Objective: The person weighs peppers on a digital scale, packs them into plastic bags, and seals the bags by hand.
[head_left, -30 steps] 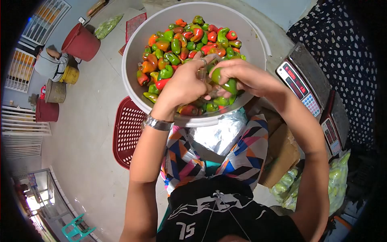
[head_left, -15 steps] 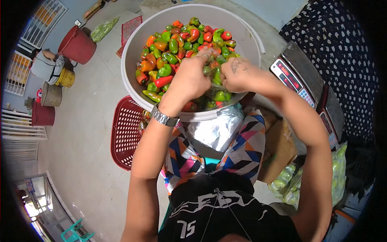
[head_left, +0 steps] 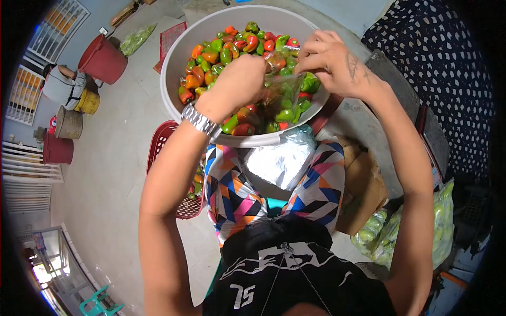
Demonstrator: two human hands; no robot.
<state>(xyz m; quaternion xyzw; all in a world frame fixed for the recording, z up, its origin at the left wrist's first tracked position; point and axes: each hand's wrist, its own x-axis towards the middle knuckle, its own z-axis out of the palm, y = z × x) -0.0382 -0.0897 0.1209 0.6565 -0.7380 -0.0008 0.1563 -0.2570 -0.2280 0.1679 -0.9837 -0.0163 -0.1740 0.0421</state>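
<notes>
A wide white tub (head_left: 174,95) full of red, orange and green bell peppers (head_left: 213,55) stands before my knees. Over its near side a clear plastic bag (head_left: 284,87) is stretched between my two hands, and green peppers show through or inside it; which, I cannot tell. My left hand (head_left: 240,79), with a metal watch (head_left: 200,120) on its wrist, is closed on the bag's left side. At the tub's right rim, my right hand (head_left: 332,63) pinches the bag's other edge between thumb and fingers.
A red perforated basket (head_left: 158,138) holding some peppers is left of my legs. A foil-like silver bundle (head_left: 279,163) lies below the tub. Digital scales (head_left: 395,87) and filled bags (head_left: 416,226) are at right. Another person (head_left: 63,84) is far left near red tubs (head_left: 103,58).
My hands have moved apart, the right one up and to the right, the left one slightly left. The plastic bag is now spread wider between them.
</notes>
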